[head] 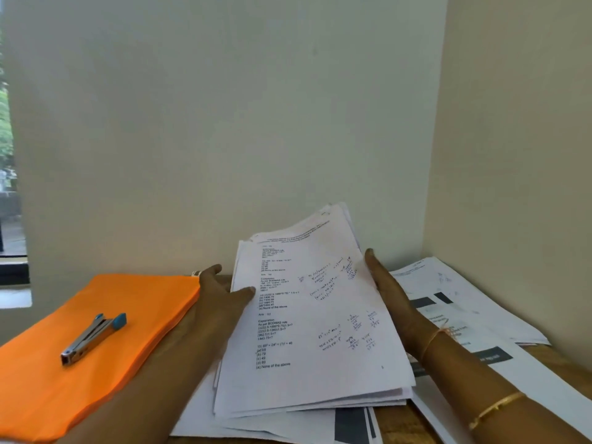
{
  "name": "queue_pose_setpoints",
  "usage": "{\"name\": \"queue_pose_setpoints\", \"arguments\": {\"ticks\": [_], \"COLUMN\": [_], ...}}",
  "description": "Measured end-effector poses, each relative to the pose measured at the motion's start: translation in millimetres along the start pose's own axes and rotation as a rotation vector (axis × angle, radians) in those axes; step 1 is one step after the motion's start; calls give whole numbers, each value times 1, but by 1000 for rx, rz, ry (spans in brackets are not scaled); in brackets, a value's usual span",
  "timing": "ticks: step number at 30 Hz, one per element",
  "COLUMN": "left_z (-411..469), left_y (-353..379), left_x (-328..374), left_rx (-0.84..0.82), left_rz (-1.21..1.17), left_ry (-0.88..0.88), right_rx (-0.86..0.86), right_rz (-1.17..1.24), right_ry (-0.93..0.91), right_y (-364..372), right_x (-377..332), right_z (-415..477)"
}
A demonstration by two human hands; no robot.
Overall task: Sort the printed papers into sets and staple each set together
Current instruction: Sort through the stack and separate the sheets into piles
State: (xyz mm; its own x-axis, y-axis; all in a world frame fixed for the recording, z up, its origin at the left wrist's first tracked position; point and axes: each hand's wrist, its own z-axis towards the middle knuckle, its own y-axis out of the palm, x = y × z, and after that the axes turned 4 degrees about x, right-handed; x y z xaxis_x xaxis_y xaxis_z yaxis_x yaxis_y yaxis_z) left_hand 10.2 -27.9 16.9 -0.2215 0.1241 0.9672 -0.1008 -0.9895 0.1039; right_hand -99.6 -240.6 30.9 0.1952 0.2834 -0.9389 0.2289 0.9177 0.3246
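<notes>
Paper stack [320, 331] held tilted above the bench [394, 426]: left hand [224, 293] pinched its edge, thumb on top; right hand [392, 299] pressed flat-fingered opposite, seemingly squaring sheets. Stapler [93, 338] lay on the folder [134, 302].

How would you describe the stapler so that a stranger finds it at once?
Look at the big orange folder on the left. The stapler lies alone on top of it. It is the only metal thing, silver with blue ends; the stack of papers beside it is white.
</notes>
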Motion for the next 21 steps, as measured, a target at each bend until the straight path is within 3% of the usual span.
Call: {"name": "queue_pose_setpoints", "arguments": {"ticks": [5,7,11,14,18,21], "left_z": [0,-1,-9,-17,-18,-16], "left_y": [-3,-5,-1,6,10,9], "left_x": [14,22,29,26,26,18], "left_rx": [25,19,-148,-162,-155,-166], "left_rz": [-40,-40,-40,70,112,228], "left_ry": [134,209,253,434,528,516], "right_rx": [60,156,298,355,369,298], "right_rz": [-251,-264,-212,-242,-290,-330], "right_ry": [-28,-101,-296,-425,-523,-478], "right_y": [-7,-7,-4,0,0,0], "right_x": [-1,-5,-17,-24,-29,-22], "right_z": [4,4,3,-2,-3,-1]}}
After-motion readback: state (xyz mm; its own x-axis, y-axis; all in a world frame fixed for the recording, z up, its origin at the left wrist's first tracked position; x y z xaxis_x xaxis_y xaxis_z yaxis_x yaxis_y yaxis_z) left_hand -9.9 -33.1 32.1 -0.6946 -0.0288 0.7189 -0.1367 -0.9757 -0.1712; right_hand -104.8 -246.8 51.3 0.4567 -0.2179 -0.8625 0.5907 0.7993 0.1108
